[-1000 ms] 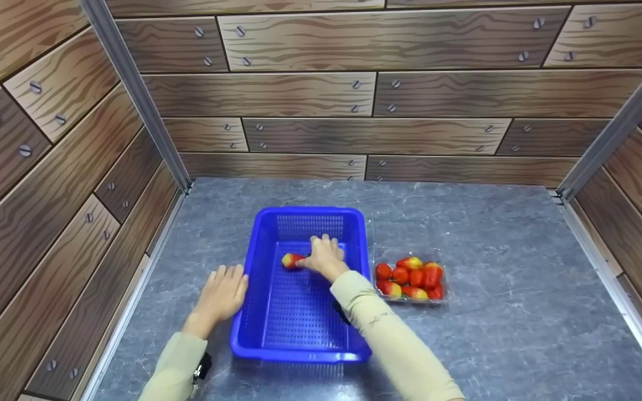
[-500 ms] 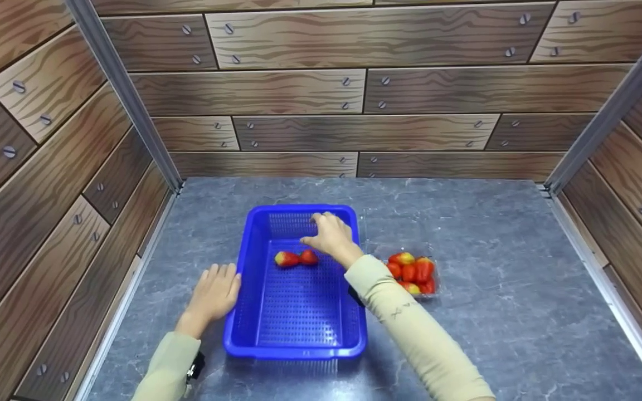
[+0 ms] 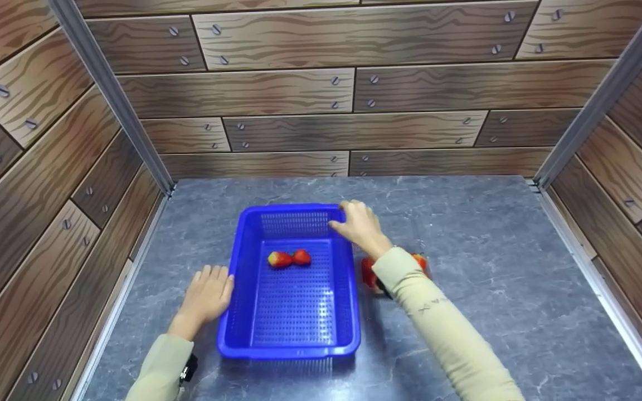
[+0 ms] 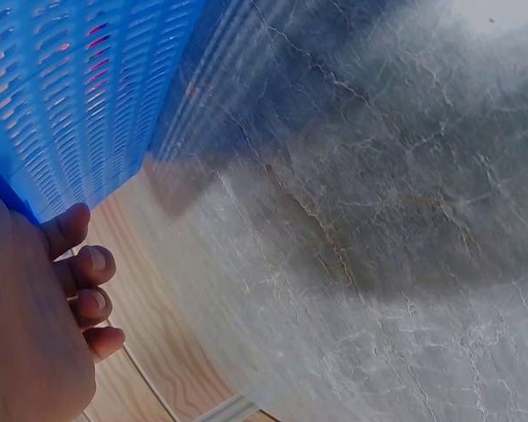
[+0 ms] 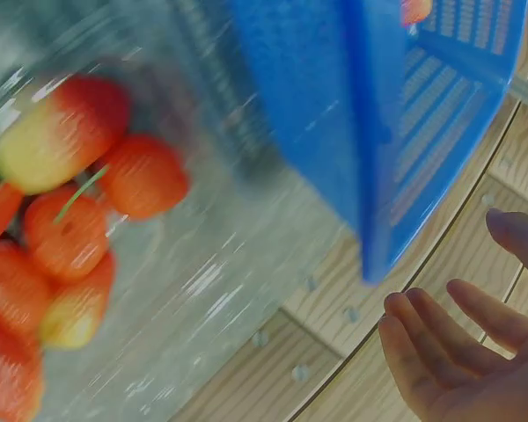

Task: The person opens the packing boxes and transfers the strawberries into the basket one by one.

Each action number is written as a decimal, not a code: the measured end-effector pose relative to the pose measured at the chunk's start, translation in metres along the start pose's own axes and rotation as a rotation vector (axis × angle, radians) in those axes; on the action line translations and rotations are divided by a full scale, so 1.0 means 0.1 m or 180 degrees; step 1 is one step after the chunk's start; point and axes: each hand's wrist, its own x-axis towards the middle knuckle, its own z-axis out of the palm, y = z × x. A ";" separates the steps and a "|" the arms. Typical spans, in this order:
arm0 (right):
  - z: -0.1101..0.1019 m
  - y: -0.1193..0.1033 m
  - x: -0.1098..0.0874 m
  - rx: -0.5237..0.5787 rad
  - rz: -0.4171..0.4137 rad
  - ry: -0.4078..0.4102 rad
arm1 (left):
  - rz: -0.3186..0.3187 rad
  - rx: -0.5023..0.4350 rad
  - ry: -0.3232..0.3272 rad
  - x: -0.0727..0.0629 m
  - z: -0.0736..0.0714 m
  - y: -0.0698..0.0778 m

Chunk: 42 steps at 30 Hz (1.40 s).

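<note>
A blue perforated basket (image 3: 287, 352) stands on the table with two small fruits lying end to end inside. The left fruit (image 3: 280, 259) is red with a yellowish end; the right fruit (image 3: 301, 257) is red. My left hand (image 3: 205, 294) rests against the basket's left rim, its fingers relaxed along the outside. Over the basket's far right corner is my right hand (image 3: 361, 228), fingers spread and holding nothing. The right wrist view shows this hand's loosely bent fingers (image 5: 440, 347) beside the blue wall. Several red and red-yellow fruits (image 5: 145, 176) lie in a clear plastic box, partly hidden by my right forearm in the head view.
The clear plastic box (image 5: 207, 294) sits close to the right of the basket. Wood-patterned panels (image 3: 287, 89) enclose the grey marbled table (image 3: 488, 239) at the back and sides.
My right hand has let go of the red fruit in the basket, lifted and moved right to the rim. The left hand stays at the left rim. The head view has shifted slightly right.
</note>
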 end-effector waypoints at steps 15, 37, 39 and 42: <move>-0.33 0.70 -0.32 -0.0489 0.0441 0.0229 | -0.0036 -0.0002 -0.0032 0.00 -0.03 0.00; -0.11 1.03 -0.83 -0.0941 0.0973 -0.0106 | -0.0084 -0.0079 -0.0054 -0.02 -0.02 0.00; -0.05 1.06 -0.86 -0.0898 0.0971 -0.0091 | -0.0091 -0.0077 -0.0065 -0.02 -0.03 0.01; 0.01 1.10 -0.90 -0.0850 0.0958 -0.0028 | -0.0087 -0.0089 -0.0070 -0.02 -0.02 0.02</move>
